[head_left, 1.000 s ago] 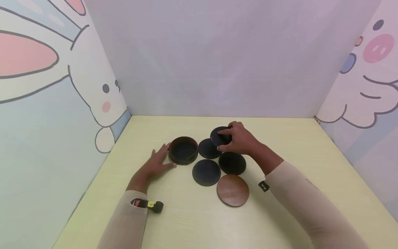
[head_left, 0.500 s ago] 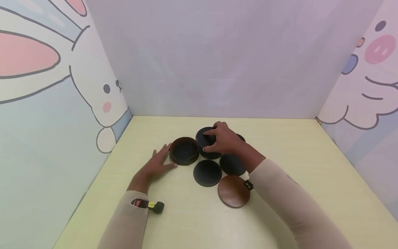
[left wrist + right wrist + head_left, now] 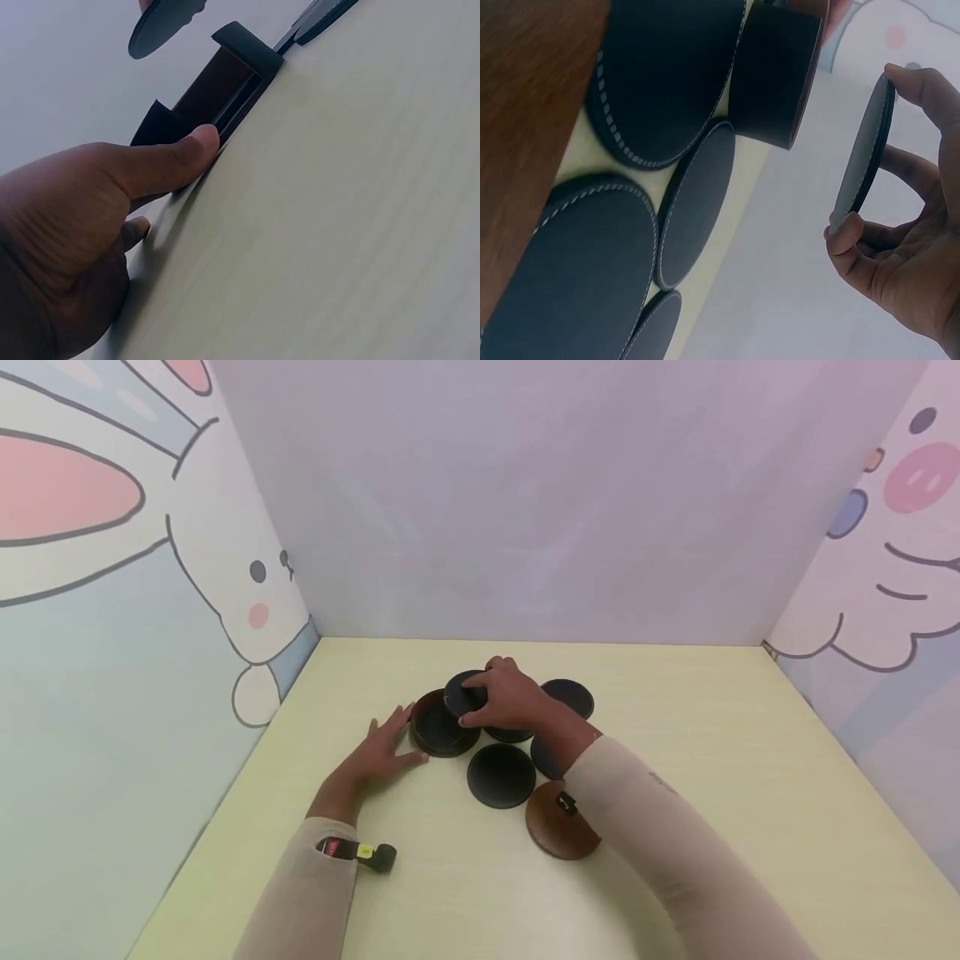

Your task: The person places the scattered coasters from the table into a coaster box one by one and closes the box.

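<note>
A round black coaster [image 3: 457,695] is pinched at its edges by my right hand [image 3: 510,695]. It hangs tilted over the right side of a round, open-topped coaster holder [image 3: 435,735], and its pale face shows in the right wrist view. My left hand [image 3: 377,752] rests against the holder's left side with fingers spread. In the left wrist view the thumb [image 3: 176,161] presses the holder wall beside a cut-out; the other fingers are mostly hidden. Just right of the holder, another black coaster [image 3: 510,735] lies partly under the right hand.
More black coasters with pale stitching lie flat: one nearest the front [image 3: 501,777], one behind the right wrist [image 3: 570,696], and one partly under the right forearm [image 3: 545,758]. A brown disc [image 3: 558,827] sits closest to me, partly covered by the right sleeve. Printed walls enclose the table.
My right hand has carried the held coaster leftward, past the coasters on the table, to above the holder. My left hand and the holder have stayed in place.
</note>
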Tool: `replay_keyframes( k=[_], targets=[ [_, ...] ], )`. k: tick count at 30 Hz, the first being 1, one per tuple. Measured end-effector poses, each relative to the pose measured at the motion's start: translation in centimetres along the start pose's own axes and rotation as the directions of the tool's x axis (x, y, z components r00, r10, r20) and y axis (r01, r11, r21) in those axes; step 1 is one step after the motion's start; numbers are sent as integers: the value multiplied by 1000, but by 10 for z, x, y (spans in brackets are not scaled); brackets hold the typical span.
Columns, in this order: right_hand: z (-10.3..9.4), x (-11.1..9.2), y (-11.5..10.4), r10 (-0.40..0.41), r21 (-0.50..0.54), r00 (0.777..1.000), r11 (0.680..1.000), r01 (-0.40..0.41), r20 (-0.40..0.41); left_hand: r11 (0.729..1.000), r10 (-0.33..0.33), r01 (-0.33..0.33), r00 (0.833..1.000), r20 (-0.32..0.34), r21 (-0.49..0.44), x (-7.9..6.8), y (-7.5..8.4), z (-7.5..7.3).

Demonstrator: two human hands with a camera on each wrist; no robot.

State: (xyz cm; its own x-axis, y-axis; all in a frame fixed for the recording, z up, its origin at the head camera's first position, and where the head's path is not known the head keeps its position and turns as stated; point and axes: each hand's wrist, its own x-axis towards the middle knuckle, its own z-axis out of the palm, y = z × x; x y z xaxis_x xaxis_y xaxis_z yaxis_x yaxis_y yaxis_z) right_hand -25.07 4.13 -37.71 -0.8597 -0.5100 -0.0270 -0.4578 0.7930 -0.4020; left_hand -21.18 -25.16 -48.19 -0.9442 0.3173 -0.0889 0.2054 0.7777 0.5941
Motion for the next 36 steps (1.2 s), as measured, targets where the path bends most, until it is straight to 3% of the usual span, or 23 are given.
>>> replay_keyframes(
  k=[10,21,36],
  targets=[
    [5,18,-25,-13,-29,999,999,14,40,1000,8,-8,1000,10,17,1,-1,0],
    [17,36,-42,-31,-69,993,997,39,118,999,-45,45,999,18,-20,-3,0,-2],
    [25,45,-43,-1,-136,981,990,27,193,999,-37,37,999,15,-23,-4,2,-3]
  ],
)
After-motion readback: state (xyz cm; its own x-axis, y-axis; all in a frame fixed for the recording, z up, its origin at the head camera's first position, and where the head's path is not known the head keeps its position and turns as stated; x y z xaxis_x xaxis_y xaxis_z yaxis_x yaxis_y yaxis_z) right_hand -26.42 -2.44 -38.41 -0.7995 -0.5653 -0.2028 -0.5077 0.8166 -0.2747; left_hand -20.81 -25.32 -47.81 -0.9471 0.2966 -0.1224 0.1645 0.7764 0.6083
